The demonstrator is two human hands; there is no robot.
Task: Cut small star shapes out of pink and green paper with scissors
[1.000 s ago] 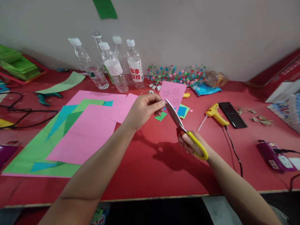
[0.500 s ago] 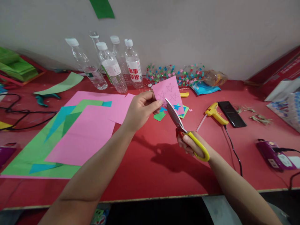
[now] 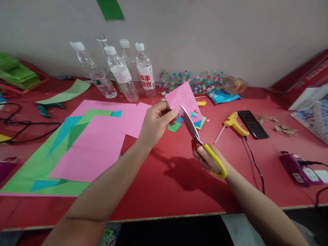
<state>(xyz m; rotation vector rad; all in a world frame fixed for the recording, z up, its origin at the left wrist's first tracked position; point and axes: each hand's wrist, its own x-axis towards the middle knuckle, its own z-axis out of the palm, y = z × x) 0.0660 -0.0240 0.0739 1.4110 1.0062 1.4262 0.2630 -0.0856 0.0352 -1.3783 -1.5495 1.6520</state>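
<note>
A small pink paper (image 3: pixel 183 97) with three drawn stars is pinched at its lower left edge by my left hand (image 3: pixel 160 119). My right hand (image 3: pixel 207 159) is wrapped round the handles of yellow and red scissors (image 3: pixel 216 162). Their blades point up and left, with the tip by the paper's lower left part, close to my left fingertips. Small blue and green paper pieces (image 3: pixel 174 127) lie on the red table just behind and below the pink paper.
Several plastic bottles (image 3: pixel 146 75) stand by the wall. Large coloured sheets (image 3: pixel 94 147) cover the left side. A yellow glue gun (image 3: pixel 235 123), a black phone (image 3: pixel 253 124) and a purple box with a cable (image 3: pixel 298 169) lie on the right. Star-filled clear bottles (image 3: pixel 189 80) lie behind.
The pink paper has tilted a little and shifted slightly left. The scissors have moved slightly down and left with my right hand. Both hands keep their holds.
</note>
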